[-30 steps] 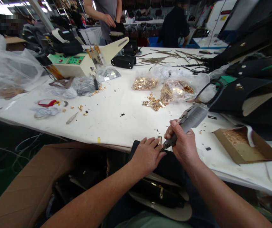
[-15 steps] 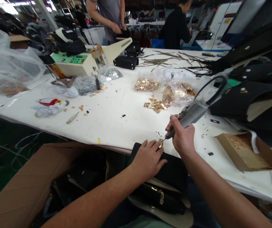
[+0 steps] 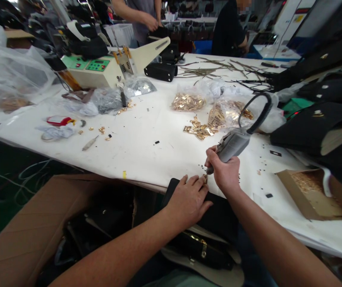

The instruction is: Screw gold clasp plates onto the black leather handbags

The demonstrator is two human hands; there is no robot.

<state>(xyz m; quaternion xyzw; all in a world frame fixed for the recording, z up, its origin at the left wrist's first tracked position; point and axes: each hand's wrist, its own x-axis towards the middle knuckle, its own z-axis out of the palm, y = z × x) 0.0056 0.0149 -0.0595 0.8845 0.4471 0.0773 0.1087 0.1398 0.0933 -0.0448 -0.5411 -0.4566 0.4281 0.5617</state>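
My right hand (image 3: 227, 174) is wrapped around a grey electric screwdriver (image 3: 233, 144), its cord looping up from the back end. The driver's tip points down onto a small gold metal fitting (image 3: 205, 179) at the far edge of a black handbag (image 3: 221, 213). My left hand (image 3: 188, 200) lies flat on the bag's black flap, fingers stretched, with the fingertips beside the fitting. Below the flap, a gold zipper pull (image 3: 203, 252) hangs from the bag. The exact contact at the tip is too small to make out.
Bags of gold fittings (image 3: 189, 102) and a loose pile (image 3: 199, 129) lie ahead on the white table (image 3: 138, 147). A cardboard tray (image 3: 317, 199) of small gold parts sits right. A green-panelled machine (image 3: 95, 71) stands back left; two people work beyond. A large carton (image 3: 18, 235) is lower left.
The screwdriver has tilted more upright and its tip sits closer against the gold fitting. My right hand has shifted slightly left; my left hand stays on the bag. The whole view has shifted a little.
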